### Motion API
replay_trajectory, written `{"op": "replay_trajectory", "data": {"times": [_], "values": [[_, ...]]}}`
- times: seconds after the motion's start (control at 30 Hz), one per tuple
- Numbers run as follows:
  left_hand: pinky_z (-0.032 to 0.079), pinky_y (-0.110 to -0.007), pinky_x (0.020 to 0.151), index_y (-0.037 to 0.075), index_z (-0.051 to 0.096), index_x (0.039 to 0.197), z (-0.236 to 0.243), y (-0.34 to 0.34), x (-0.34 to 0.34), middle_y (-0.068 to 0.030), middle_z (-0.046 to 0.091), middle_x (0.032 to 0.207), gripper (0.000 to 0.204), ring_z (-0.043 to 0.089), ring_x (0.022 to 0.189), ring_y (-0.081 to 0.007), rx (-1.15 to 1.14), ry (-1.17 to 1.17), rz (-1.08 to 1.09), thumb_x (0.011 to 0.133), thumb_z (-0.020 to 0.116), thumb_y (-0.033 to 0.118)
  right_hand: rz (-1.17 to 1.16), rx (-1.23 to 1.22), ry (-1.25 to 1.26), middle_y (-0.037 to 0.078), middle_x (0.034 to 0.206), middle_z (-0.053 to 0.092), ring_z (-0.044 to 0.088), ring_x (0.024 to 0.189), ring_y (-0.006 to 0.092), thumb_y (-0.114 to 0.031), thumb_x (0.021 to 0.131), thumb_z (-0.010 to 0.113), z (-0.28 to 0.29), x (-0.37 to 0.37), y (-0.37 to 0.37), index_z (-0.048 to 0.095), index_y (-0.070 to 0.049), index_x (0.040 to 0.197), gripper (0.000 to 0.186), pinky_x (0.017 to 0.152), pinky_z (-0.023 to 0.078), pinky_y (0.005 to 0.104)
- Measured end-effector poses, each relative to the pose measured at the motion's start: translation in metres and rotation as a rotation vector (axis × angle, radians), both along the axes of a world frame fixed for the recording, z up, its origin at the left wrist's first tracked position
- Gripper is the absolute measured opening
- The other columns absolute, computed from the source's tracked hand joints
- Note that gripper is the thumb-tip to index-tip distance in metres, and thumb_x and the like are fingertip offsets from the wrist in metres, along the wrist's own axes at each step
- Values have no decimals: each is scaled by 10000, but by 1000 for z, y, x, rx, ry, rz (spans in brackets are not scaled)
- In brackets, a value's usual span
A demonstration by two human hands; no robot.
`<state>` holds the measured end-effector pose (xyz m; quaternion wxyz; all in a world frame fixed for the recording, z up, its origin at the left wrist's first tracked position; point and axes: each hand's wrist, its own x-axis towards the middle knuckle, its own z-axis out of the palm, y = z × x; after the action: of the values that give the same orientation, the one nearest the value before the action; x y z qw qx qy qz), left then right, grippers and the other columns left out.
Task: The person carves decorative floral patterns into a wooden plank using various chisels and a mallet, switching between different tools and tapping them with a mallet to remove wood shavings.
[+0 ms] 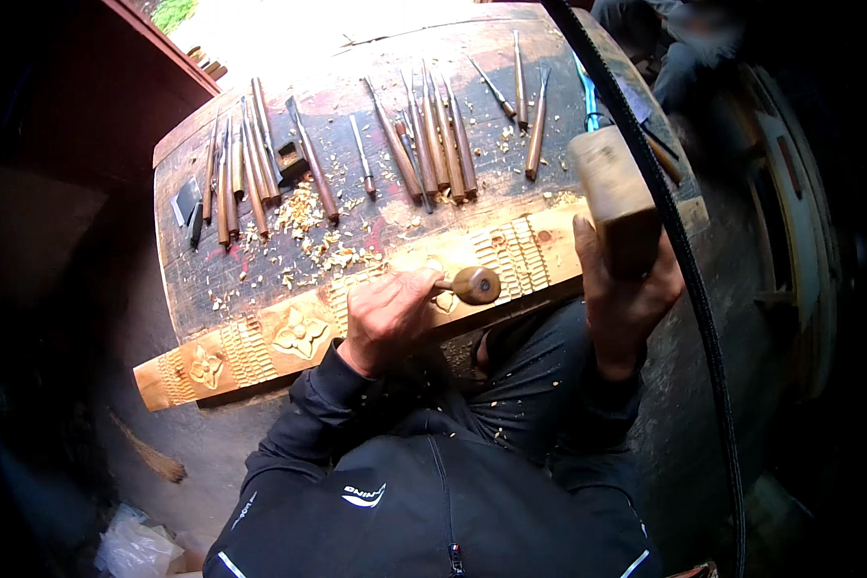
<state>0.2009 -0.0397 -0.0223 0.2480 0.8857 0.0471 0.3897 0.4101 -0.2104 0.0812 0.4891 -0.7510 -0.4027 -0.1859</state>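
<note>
A long pale wooden board [260, 347], carved with flowers and rows of small notches, lies along the near edge of the worktable. My left hand [385, 313] is closed around a carving chisel [476, 285] over the board's middle; its round handle end points up toward me and its blade is hidden. On the right, my right hand [626, 294] grips a wooden mallet [615, 183], its blocky head raised above the board's right end. The mallet's handle is mostly hidden by the hand and head.
Several wood-handled chisels [443, 135] lie in groups across the worn table [231, 299]. Wood shavings [303, 212] are heaped beyond the board. A black strap [679, 231] crosses the right side. Another person [698, 58] sits at the far right. A small broom [154, 458] lies on the floor.
</note>
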Motion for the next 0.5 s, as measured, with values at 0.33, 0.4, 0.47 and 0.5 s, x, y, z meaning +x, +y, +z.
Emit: {"op": "replay_trajectory", "data": {"times": [0.33, 0.4, 0.47, 0.5], "values": [[629, -334, 768, -32, 762, 1118, 12, -4, -7, -140, 790, 910, 213, 792, 811, -232, -285, -6, 179, 919, 759, -108, 402, 343, 1225, 105, 1056, 742, 721, 945, 177, -233, 1014, 738, -47, 24, 6, 574, 25, 1461, 541, 860, 579, 318], [648, -358, 860, -56, 703, 1181, 9, -13, -8, -139, 786, 1004, 144, 777, 929, -221, -800, -188, 210, 1038, 691, -66, 381, 430, 1434, 106, 1041, 747, 715, 911, 167, -267, 1024, 737, -60, 29, 8, 569, 31, 1477, 567, 851, 580, 311], [656, -369, 880, -50, 682, 1199, 7, -18, -10, -140, 774, 1041, 130, 763, 954, -220, -898, -205, 225, 1074, 676, -13, 359, 378, 1373, 110, 1049, 757, 724, 904, 169, -269, 1017, 749, -61, 29, 5, 590, 34, 1464, 563, 834, 587, 316], [655, -360, 867, -48, 683, 1192, 4, -21, -13, -137, 774, 1039, 127, 763, 952, -216, -921, -203, 204, 1071, 683, -11, 363, 355, 1343, 111, 1053, 761, 728, 901, 170, -271, 1014, 755, -59, 27, 9, 600, 36, 1458, 561, 826, 590, 318]]}}
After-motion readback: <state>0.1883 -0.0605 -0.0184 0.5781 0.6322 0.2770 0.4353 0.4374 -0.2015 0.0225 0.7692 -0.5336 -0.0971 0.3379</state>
